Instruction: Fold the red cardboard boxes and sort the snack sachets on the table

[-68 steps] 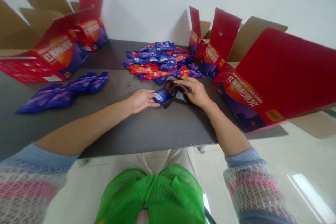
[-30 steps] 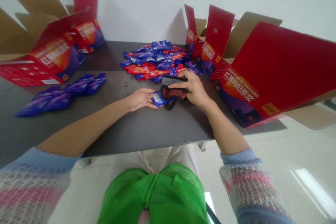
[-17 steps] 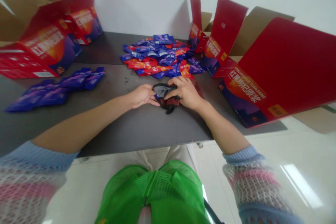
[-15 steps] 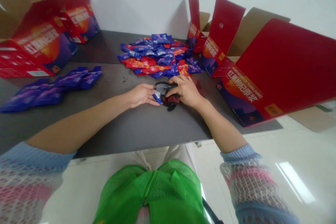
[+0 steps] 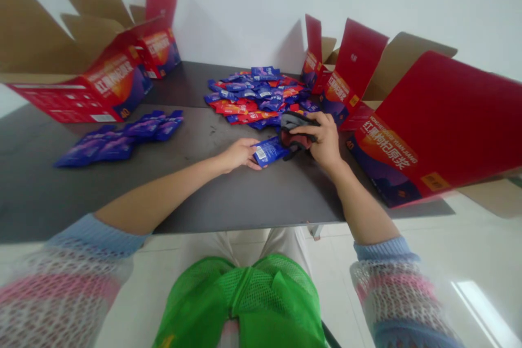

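Note:
My left hand point(image 5: 238, 156) pinches the left end of a blue sachet point(image 5: 269, 151) with a white barcode label, low over the dark table. Just right of it, my right hand point(image 5: 327, 144) grips a soft grey and maroon item with black edging point(image 5: 295, 139); its exact kind I cannot make out. That item overlaps or touches the sachet's right end. Behind both hands lies a heap of blue and red sachets point(image 5: 261, 92). On the left, several blue sachets point(image 5: 116, 141) lie overlapping in a row.
Open red cartons stand at the left point(image 5: 118, 84) and back left point(image 5: 160, 49). More open cartons line the right side, including a large one point(image 5: 387, 147) near my right forearm and another point(image 5: 338, 89) behind it. The dark table point(image 5: 244, 204) ends before my lap.
My right hand and the soft item have moved right and slightly up, so more of the blue sachet shows in my left hand. The whole view has shifted a little.

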Demonstrator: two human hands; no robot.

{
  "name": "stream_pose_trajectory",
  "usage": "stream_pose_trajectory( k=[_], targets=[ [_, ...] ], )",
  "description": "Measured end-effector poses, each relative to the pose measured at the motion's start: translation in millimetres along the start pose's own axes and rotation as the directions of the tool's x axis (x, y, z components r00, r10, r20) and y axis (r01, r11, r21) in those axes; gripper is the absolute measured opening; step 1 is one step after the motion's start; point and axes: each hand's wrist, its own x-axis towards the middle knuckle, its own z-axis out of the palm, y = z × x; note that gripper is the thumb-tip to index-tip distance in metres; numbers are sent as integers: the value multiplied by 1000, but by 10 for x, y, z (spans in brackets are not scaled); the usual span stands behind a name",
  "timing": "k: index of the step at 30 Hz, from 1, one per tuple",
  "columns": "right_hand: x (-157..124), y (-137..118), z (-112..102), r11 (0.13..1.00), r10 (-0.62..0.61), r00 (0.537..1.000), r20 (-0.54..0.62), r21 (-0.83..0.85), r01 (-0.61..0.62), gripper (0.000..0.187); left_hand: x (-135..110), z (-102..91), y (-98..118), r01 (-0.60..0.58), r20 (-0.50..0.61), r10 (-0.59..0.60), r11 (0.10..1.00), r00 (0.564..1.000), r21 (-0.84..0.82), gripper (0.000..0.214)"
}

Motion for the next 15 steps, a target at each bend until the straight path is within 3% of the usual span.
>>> stream_pose_trajectory(
  k=[3, 6, 9, 11, 15],
  targets=[
    [-14, -240, 72, 989, -117, 993, -1, 86, 117, 26, -11, 29, 23, -34, 7, 34, 999, 999, 30, 15],
    [-48, -428, 194, 972, -213, 973, 92, 124, 201, 25, -20, 49, 30, -73, -43, 76, 995, 996, 68, 20],
    [-87, -550, 317, 987, -141, 978, 156, 97, 127, 29, -21, 38, 47, -52, -60, 58, 995, 997, 83, 23],
    [-102, -608, 379, 996, -75, 987, 141, 52, 69, 31, -18, 11, 80, -18, -42, 21, 998, 999, 63, 22],
    [-79, -658, 437, 998, -61, 993, 104, -22, 63, 28, -20, -47, 157, 33, 38, -35, 998, 999, 48, 21]
  ],
)
